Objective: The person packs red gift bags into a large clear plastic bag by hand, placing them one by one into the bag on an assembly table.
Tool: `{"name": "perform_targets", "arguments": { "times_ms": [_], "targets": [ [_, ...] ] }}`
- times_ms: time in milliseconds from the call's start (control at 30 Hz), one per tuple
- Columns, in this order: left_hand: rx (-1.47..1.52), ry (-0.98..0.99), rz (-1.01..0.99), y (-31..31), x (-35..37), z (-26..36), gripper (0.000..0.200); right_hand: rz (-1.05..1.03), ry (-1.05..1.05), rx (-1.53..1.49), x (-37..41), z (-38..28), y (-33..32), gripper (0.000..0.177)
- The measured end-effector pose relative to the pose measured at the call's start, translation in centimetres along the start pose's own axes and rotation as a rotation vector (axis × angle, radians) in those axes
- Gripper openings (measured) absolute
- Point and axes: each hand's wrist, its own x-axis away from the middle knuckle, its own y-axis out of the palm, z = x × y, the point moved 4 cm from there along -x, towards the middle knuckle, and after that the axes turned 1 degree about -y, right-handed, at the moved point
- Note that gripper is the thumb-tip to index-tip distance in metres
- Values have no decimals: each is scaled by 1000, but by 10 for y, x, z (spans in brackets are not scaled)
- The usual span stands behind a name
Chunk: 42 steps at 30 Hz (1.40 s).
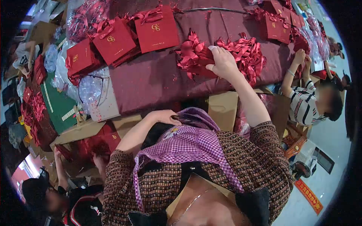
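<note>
My right hand (223,62) rests on a bunch of red ribbons (247,56) on the maroon tablecloth (151,83), its thumb and fingers spread a little apart over the left part of the bunch. Whether it grips any ribbon is hard to make out. Low against the checked purple apron (181,139), my left hand (166,117) lies near the table's front edge, its fingers partly hidden by the cloth. Left of the ribbons are stacks of red gift bags (156,32) with gold lettering and ribbon bows.
More red bags (277,28) lie at the back right. A co-worker in a striped shirt (303,103) handles red material at the right. Another person (49,196) is at lower left beside a cardboard box (81,132). Clear plastic bags (90,90) lie on the left.
</note>
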Motion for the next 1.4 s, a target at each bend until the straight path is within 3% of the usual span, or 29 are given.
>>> {"name": "perform_targets", "arguments": {
  "times_ms": [167,333,367,433,567,667,733,833,867,933,967,1033,1067,1133,1167,1200,1267,1333,1367,1400],
  "targets": [
    [-214,85,182,2,46,8,41,-13,11,-26,-3,1,-2,67],
    [-393,-20,317,15,89,9,52,-11,23,-80,-8,10,-3,72],
    [-343,-72,284,18,97,9,52,-3,38,-69,-10,13,-2,72],
    [-369,4,460,21,121,21,50,33,13,-62,-15,17,-1,71],
    [-449,-200,406,35,157,39,44,-22,48,-108,-21,20,-2,68],
    [-519,-204,503,47,190,61,38,-34,30,-107,-26,11,-6,64],
    [-286,-114,566,65,205,34,32,-109,7,-64,-29,-4,-13,62],
    [-316,-445,590,88,223,20,27,-88,-29,33,-25,-27,-20,58],
    [-277,-431,640,89,224,30,28,-28,-68,78,-21,-28,-8,57],
    [-370,-148,871,101,221,-21,25,57,-104,99,-8,-35,7,56],
    [-73,-93,801,94,223,-22,23,59,-96,92,-5,-35,7,61],
    [209,-174,888,88,225,5,25,71,-75,76,-4,-35,5,65],
    [420,-171,792,82,222,4,35,55,-53,105,-6,-32,8,66],
    [565,-180,806,72,231,13,47,42,0,95,-10,-28,6,66],
    [395,-175,657,52,240,57,60,85,-10,74,-11,-23,8,66],
    [221,289,632,34,250,91,62,92,-6,81,-13,-21,8,66],
    [548,111,634,14,252,55,61,3,42,37,-17,-19,12,64],
    [452,124,759,-11,264,73,56,-24,83,28,-18,-19,-1,63],
    [541,308,752,-22,261,79,54,-35,165,-75,-15,-14,-11,64],
    [545,284,779,-33,255,81,53,-47,252,-180,-10,-9,-19,64]
  ]
}}
